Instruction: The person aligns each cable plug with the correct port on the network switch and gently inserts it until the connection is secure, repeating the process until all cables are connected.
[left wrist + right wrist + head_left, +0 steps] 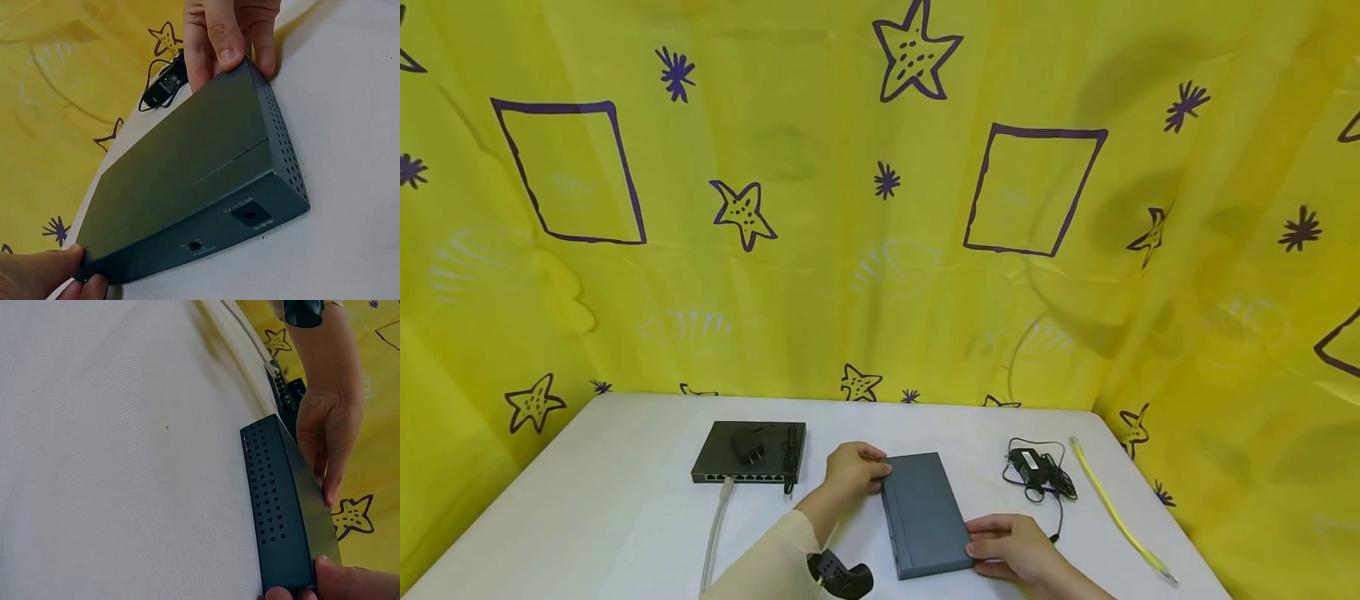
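Observation:
A dark grey box-shaped network switch (925, 517) is held at opposite corners by both hands. My left hand (853, 468) pinches its far left corner, thumb on top and fingers below. The right hand (1011, 546) grips the near right corner. In the left wrist view, the long side of the switch (181, 162) shows a power socket marked 5V 0.6A and a small round hole. Rows of square vent holes on the switch (265, 487) fill the short side in the right wrist view. Whether it rests fully on the table cannot be told.
A black multi-port switch (707, 454) stands at the left, with a black plug adapter (748, 446) on it and a grey network cable (717, 533) in its front. To the right lie a black power adapter (1030, 468) with coiled cord and a yellow cable (1116, 508).

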### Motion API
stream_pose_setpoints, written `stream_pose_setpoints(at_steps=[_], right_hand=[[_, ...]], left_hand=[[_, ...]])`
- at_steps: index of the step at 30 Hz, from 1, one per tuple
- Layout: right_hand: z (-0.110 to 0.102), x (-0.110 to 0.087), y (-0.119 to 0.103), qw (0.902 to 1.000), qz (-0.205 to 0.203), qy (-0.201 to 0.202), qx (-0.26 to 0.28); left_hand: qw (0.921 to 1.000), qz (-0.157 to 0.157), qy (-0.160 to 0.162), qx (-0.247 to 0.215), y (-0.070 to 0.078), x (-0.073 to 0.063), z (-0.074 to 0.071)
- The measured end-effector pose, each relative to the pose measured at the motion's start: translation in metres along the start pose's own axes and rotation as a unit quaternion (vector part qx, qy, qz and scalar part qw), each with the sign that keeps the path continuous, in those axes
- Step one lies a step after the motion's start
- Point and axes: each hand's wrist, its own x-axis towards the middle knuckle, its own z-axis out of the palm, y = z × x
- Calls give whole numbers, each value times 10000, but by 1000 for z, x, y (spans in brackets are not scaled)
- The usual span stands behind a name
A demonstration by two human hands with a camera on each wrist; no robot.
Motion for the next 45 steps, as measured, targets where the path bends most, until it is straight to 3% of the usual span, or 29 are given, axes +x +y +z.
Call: stream_pose_setpoints(at_steps=[7,13,21,28,35,39,45], right_hand=[[0,6,-5,9995,162,247,-125],[-8,18,-12,9991,-102,281,-311],[-18,35,-17,9966,-178,749,-289],[-6,25,-9,9905,-270,1333,178],[14,5,-1,9865,69,1225,1081],[25,6,0,9828,197,1465,1106],[31,8,-2,9778,302,1899,829]], left_hand=[[9999,-28,41,-121,-1,-5,-10],[10000,-64,17,24,-6,-13,-24],[9992,-170,-273,-235,-12,-22,-33],[9960,101,-265,852,-3,-9,-39],[9915,390,-597,1090,-1,10,-30],[9859,607,-759,1362,0,15,-25],[9839,563,-879,1454,2,17,-20]])
